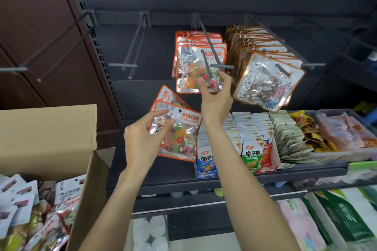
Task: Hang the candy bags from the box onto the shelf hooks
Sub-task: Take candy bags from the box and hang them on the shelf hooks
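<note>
Many packets still lay in the box (49, 128) at the near left, its flap up, so plenty of stock appeared to be left; whether all of it was meant for these hooks could not be told. Just beyond it, the left hand (140, 138) held two orange-edged candy bags (175, 130) fanned one behind the other, its fingers (161, 112) curled round their left edge and the punched hole of the front bag facing up. These two were waiting, not yet hung.

Farther in, the right hand (216, 96) reached up to the middle hook (212, 55), thumb and fingers pinching the lower part of the front bag (195, 67) of the row already strung there. That bag seemed threaded on the hook or very nearly so. Several matching bags hung behind it, and the next hook to the right carried a full row of brown-edged bags (265, 79). Two hooks (132, 47) to the left stood bare. A shelf (306, 171) of other snacks sat below.

By this showing the work was well under way, probably near its middle.
</note>
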A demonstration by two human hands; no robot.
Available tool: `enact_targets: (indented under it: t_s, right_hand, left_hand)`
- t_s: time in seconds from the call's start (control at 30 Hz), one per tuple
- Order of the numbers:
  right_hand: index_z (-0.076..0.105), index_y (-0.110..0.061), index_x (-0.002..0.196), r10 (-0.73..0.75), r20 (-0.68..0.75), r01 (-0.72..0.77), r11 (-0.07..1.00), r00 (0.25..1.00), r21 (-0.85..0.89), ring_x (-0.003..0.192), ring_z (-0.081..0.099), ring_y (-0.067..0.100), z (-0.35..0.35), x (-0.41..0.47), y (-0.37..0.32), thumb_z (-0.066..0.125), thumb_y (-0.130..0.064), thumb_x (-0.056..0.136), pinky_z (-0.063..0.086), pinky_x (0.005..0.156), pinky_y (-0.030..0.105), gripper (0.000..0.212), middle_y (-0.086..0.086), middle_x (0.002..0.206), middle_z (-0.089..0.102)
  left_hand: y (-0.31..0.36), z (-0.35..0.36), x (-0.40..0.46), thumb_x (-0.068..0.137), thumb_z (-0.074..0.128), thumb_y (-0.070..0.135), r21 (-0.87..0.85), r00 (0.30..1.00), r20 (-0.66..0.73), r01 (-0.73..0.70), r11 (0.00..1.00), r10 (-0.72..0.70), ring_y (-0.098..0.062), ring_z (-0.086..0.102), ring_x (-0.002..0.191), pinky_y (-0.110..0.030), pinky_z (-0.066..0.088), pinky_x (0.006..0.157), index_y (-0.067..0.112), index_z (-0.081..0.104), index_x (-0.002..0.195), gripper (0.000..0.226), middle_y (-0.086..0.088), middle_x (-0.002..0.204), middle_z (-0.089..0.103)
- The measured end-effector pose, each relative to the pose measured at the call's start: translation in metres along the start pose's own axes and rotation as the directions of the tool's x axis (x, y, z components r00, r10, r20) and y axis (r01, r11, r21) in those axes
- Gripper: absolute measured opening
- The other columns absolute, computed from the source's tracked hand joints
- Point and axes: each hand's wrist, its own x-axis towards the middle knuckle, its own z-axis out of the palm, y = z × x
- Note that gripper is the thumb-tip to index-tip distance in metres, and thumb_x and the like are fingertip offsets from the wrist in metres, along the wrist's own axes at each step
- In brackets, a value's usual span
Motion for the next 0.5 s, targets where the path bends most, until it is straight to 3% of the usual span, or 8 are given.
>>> enact_targets:
  t_s: [0.1,0.17,0.23,0.33,0.4,0.47,0.5]
  right_hand:
    - [0.035,-0.035,0.139,0.03,0.074,-0.017,0.985,0.997,-0.169,0.092,0.064,0.03,0.016,0.004,0.009,0.049,-0.057,0.093,0.037,0.069,0.031,0.053,0.004,0.1,0.068]
    - [0.019,-0.039,0.147,0.054,0.196,0.001,0.963,0.979,-0.27,0.094,0.063,0.03,0.016,0.002,0.018,0.034,-0.057,0.098,0.036,0.071,0.033,0.055,0.007,0.102,0.067]
    - [0.013,-0.042,0.15,0.04,0.294,0.042,0.963,0.955,-0.266,0.09,0.063,0.027,0.007,-0.006,0.021,0.026,-0.054,0.101,0.039,0.071,0.034,0.052,0.004,0.089,0.064]
    - [0.029,-0.038,0.148,-0.015,0.386,0.049,0.996,0.922,-0.078,0.094,0.062,0.015,-0.019,-0.021,0.019,0.03,-0.047,0.102,0.045,0.081,0.033,0.046,-0.004,0.093,0.061]
    - [0.047,-0.03,0.138,-0.031,0.467,0.034,0.999,0.884,0.003,0.102,0.059,0.003,-0.041,-0.033,0.019,0.042,-0.048,0.098,0.046,0.087,0.022,0.044,-0.012,0.106,0.06]
    - [0.056,-0.029,0.125,-0.047,0.546,0.061,0.998,0.837,-0.008,0.103,0.057,-0.002,-0.059,-0.047,0.017,0.054,-0.054,0.085,0.045,0.079,0.009,0.048,-0.013,0.112,0.06]
    - [0.057,-0.03,0.12,-0.049,0.571,0.083,0.996,0.819,-0.033,0.101,0.057,-0.003,-0.065,-0.053,0.015,0.059,-0.056,0.079,0.045,0.075,0.007,0.048,-0.013,0.112,0.061]
  left_hand:
    - [-0.001,-0.01,-0.003,0.079,0.076,0.03,-0.016,0.998,-0.015,0.053,0.998,-0.053,-0.006,0.068,0.089,-0.038,0.06,0.073,0.026,0.074,0.103,0.024,0.008,0.101,0.071]
    - [0.001,-0.015,-0.003,0.079,0.077,0.03,-0.036,0.998,-0.025,0.06,0.998,-0.061,-0.003,0.068,0.09,-0.03,0.058,0.077,0.028,0.074,0.101,0.023,0.007,0.101,0.073]
    - [0.003,-0.019,-0.005,0.079,0.077,0.032,-0.032,0.998,-0.013,0.053,0.998,-0.053,0.0,0.066,0.091,-0.019,0.053,0.077,0.031,0.074,0.099,0.02,0.01,0.099,0.073]
    - [0.006,-0.021,-0.007,0.078,0.077,0.031,-0.068,0.997,0.017,0.082,0.994,-0.081,-0.002,0.067,0.09,-0.017,0.052,0.073,0.036,0.073,0.097,0.02,0.014,0.099,0.072]
    - [0.009,-0.023,-0.008,0.078,0.078,0.028,-0.118,0.995,0.042,0.098,0.988,-0.094,0.006,0.065,0.091,-0.008,0.047,0.072,0.033,0.072,0.096,0.02,0.018,0.099,0.07]
    - [0.011,-0.023,-0.008,0.076,0.078,0.026,-0.181,0.992,0.072,0.115,0.977,-0.104,0.01,0.062,0.096,-0.008,0.047,0.08,0.031,0.073,0.094,0.02,0.02,0.099,0.07]
    - [0.011,-0.023,-0.008,0.076,0.078,0.025,-0.201,0.99,0.093,0.125,0.972,-0.109,0.008,0.062,0.099,-0.016,0.048,0.089,0.033,0.073,0.094,0.02,0.021,0.098,0.071]
